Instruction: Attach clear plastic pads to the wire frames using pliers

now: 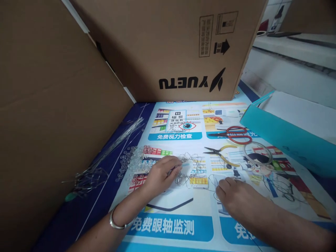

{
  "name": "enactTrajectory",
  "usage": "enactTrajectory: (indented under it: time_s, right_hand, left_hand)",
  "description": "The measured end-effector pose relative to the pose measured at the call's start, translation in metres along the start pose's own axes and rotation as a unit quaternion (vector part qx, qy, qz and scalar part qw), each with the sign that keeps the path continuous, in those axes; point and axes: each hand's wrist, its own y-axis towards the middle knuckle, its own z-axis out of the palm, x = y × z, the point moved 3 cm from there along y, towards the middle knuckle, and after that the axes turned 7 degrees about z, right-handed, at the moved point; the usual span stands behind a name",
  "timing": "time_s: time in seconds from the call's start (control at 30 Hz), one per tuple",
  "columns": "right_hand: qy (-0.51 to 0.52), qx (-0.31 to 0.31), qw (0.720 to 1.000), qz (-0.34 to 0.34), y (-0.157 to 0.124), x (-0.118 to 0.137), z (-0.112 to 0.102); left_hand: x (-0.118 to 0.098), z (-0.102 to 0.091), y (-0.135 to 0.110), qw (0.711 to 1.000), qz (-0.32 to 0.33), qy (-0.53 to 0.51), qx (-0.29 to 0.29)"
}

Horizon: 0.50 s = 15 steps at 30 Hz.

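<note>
My left hand [163,174], with a silver bangle [118,222] on its wrist, is closed in a pinch over the printed sheet. Whatever lies between its fingertips is too small to make out. Just right of these fingers is a tangle of thin wire [193,168] with small clear pieces. A pile of clear beads [135,161] lies to this hand's left. My right hand [233,196] is curled shut, palm down, on a thin wire [212,183] that loops out by its fingertips. Yellow-handled pliers [225,154] and red-handled scissors [237,134] lie beyond it.
A cardboard box [168,45] walls the back and left. A turquoise box [288,129] stands at right. A roll of clear line [258,153] rests near the pliers. A bundle of straight wires [115,143] lies at left. More coiled wire [285,189] sits above the right forearm.
</note>
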Motion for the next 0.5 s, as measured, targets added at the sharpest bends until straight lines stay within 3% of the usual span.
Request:
enactTrajectory:
  time_s: [0.17, 0.33, 0.5]
  right_hand:
    - [-0.014, 0.006, 1.000, -0.021, -0.003, 0.003, 0.003]
    - [0.030, -0.031, 0.999, -0.014, -0.009, 0.004, 0.003]
    - [-0.031, -0.055, 0.998, -0.013, -0.013, 0.019, 0.017]
  left_hand:
    - [0.001, 0.000, -0.001, 1.000, -0.006, -0.010, 0.002]
    - [0.002, 0.000, -0.001, 1.000, -0.003, -0.013, -0.007]
    - [0.000, -0.001, 0.000, 1.000, -0.005, -0.004, 0.005]
